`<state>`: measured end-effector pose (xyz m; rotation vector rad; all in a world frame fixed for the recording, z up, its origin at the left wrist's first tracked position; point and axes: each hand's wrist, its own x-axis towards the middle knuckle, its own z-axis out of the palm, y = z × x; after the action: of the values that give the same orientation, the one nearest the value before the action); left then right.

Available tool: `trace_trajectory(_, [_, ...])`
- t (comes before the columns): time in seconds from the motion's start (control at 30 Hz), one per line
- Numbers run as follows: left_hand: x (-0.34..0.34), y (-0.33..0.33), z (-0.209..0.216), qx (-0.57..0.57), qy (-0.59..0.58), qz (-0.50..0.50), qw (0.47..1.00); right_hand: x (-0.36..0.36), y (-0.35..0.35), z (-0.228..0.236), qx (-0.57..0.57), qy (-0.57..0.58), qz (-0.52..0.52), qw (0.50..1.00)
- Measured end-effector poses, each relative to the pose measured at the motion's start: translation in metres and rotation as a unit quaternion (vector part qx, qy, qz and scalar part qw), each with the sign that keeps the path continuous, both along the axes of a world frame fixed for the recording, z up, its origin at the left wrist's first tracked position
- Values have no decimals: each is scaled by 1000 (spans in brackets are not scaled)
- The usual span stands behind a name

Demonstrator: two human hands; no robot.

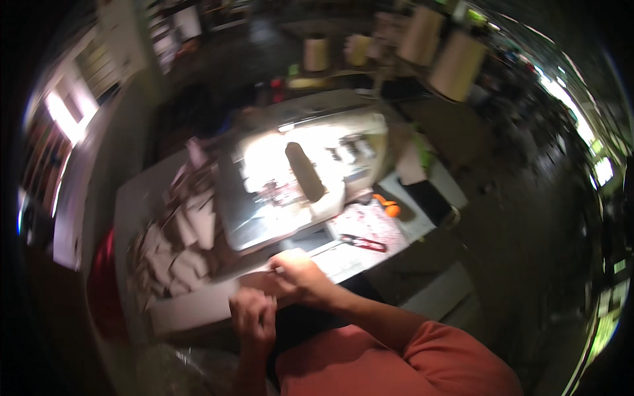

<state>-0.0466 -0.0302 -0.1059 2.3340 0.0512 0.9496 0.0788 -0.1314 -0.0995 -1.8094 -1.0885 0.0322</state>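
Observation:
Both of my hands are close together at the near edge of the table, blurred by motion. My right hand (pixel 300 274) is closed on a flat tan piece (pixel 259 282), which looks like cloth or leather. My left hand (pixel 253 313) has its fingers curled at the near side of that piece; the blur hides its exact grip. Just beyond them is a brightly lit machine bed (pixel 247 231), with a long brown bar-shaped part (pixel 304 173) above it. To the left lies a loose pile of pale cut pieces (pixel 188 254).
Right of the machine lie red-handled snips (pixel 364 244), an orange-handled tool (pixel 391 209) and a dark flat object (pixel 429 201). Large thread cones (pixel 457 64) stand at the back right, smaller ones (pixel 316 54) at the back. A clear plastic bag (pixel 181 366) sits below the table's near left.

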Motion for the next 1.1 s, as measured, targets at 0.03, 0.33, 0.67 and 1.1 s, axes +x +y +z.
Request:
trace_trajectory(0.03, [-11, -7, 6, -85, 67, -108, 988, -3, 3, 10, 11, 98, 15, 995])
trace_trajectory(0.33, [-101, 168, -63, -511, -156, 162, 830, -8, -15, 26, 132, 535, 65, 832])
trace_trajectory(0.67, [-5, 18, 32, -20, 168, 1, 986, -13, -5, 13, 171, 627, 150, 745])
trace_trajectory(1.1, [40, 35, 58, -375, 313, -241, 839, -9, -39, 46, 53, 465, 144, 872])
